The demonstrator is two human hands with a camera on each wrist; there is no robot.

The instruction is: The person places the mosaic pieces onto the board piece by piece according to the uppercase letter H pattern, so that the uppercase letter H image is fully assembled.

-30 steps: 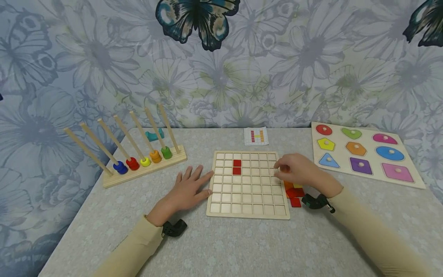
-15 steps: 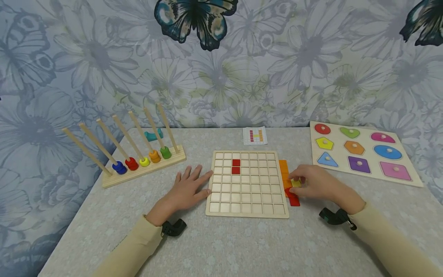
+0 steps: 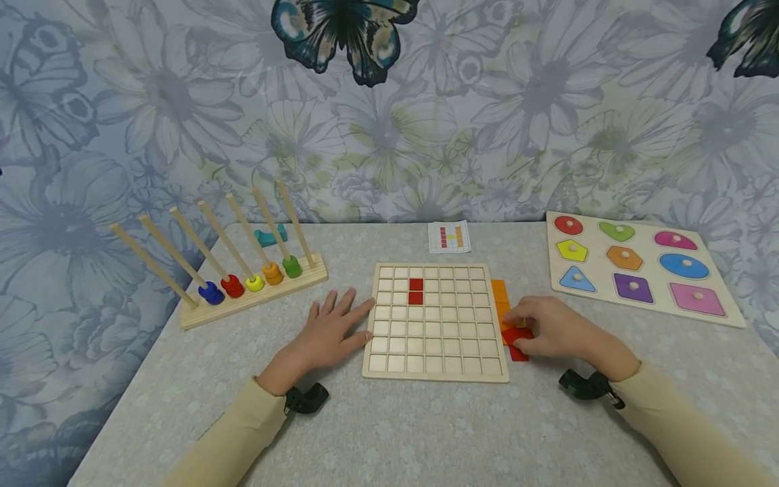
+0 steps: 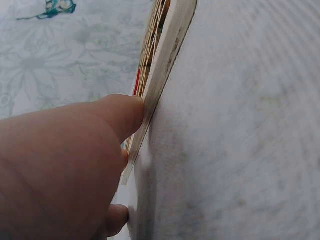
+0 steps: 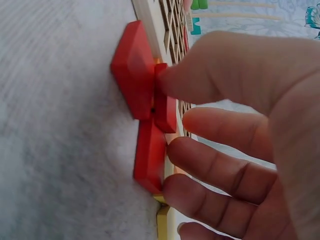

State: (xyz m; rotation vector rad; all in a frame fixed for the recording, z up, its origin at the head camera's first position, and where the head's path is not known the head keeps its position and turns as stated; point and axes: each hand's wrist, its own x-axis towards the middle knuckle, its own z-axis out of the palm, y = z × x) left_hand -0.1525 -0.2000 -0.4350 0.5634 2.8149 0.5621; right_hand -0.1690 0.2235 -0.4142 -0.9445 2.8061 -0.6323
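Note:
A wooden grid board (image 3: 395, 345) lies in mid-table in the head view, with two red tiles (image 3: 416, 291) in one column of its upper half. My left hand (image 3: 322, 341) rests beside it, fingers spread, thumb and index fingertip at its left edge. To the board's right, my right hand (image 3: 556, 328) is low over a small pile and pinches a red tile (image 5: 167, 112) between thumb and index finger. Two other red tiles, one leaning (image 5: 132, 65) and one lower (image 5: 150, 155), are close by it. Orange tiles (image 3: 499, 294) line the board's right edge; yellow ones (image 5: 162, 222) are partly hidden.
A wooden peg stand (image 3: 262, 291) with coloured rings is at the left, a teal object (image 3: 268, 237) behind it. A pattern card (image 3: 449, 237) lies beyond the board. A knobbed shape puzzle (image 3: 645, 267) occupies the back right. A patterned wall stands behind the table.
My right hand has come away from the board's right edge to the tile pile, then shifted slightly, its thumb now at the red tiles. My left hand has stayed in place.

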